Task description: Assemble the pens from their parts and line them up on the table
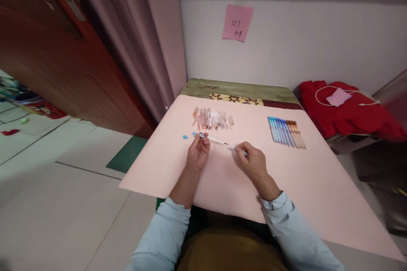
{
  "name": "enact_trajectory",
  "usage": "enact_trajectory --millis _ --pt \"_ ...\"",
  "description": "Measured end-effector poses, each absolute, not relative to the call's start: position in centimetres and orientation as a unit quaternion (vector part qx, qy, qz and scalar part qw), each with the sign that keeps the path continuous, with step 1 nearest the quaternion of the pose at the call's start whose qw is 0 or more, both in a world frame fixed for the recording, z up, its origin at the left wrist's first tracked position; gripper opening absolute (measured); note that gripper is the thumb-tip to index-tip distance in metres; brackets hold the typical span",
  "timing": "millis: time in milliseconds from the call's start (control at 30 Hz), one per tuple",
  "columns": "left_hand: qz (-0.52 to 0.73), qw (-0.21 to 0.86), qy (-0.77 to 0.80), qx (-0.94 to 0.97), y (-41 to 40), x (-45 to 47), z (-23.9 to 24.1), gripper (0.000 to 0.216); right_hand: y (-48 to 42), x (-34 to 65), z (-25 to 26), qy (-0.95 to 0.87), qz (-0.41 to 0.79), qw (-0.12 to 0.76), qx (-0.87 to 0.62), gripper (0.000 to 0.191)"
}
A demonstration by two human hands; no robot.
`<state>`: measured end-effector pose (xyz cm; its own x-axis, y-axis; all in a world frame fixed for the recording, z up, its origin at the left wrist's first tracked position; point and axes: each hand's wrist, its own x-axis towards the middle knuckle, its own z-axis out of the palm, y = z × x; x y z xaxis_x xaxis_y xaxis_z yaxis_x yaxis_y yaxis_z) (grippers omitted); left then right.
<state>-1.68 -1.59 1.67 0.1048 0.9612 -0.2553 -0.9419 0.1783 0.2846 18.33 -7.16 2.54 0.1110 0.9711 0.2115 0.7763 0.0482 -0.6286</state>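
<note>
My left hand (pixel 199 152) is closed with its palm turned up, pinching a thin white pen refill (pixel 218 140). The refill's dark tip points right, and a blue piece (pixel 194 134) shows at the fingers' left side. Facing that tip, my right hand (pixel 253 160) pinches a light blue pen barrel (pixel 233 147), mostly hidden by the fingers. Refill tip and barrel end are close; whether they touch I cannot tell. A small blue pen part (pixel 185 136) lies left of my left hand. Beyond the hands is a pile of loose pen parts (pixel 206 119), pinkish, clear and white.
Blue, purple and brown pens (pixel 282 132) lie in a neat row at the right on the pink sheet (pixel 171 156) covering the table. Red cloth (pixel 349 120) with a white cable (pixel 321 100) sits beyond the right edge. A wooden door (pixel 95 72) and curtain (pixel 136 29) stand left.
</note>
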Motion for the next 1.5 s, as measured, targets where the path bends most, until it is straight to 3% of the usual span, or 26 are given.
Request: enact_trajectory --millis 733,1000,1267,1500 --pt "0.598 0.78 0.184 0.025 -1.9 -1.5 1.5 0.03 -7.1 17.1 1.7 -0.635 0.261 0.39 -0.613 0.027" --pt "0.583 0.791 0.176 0.059 -2.0 -1.4 1.0 0.026 -7.3 16.4 1.5 -0.638 0.311 0.415 -0.569 0.016" --pt "0.515 0.825 0.178 0.152 -2.8 -1.3 1.1 0.015 -6.8 15.9 0.0 -0.575 0.35 0.5 -0.544 0.026" --pt "0.462 0.834 0.224 0.203 -3.2 -1.0 1.3 0.016 -7.1 15.0 -0.1 -0.575 0.361 0.502 -0.537 0.03"
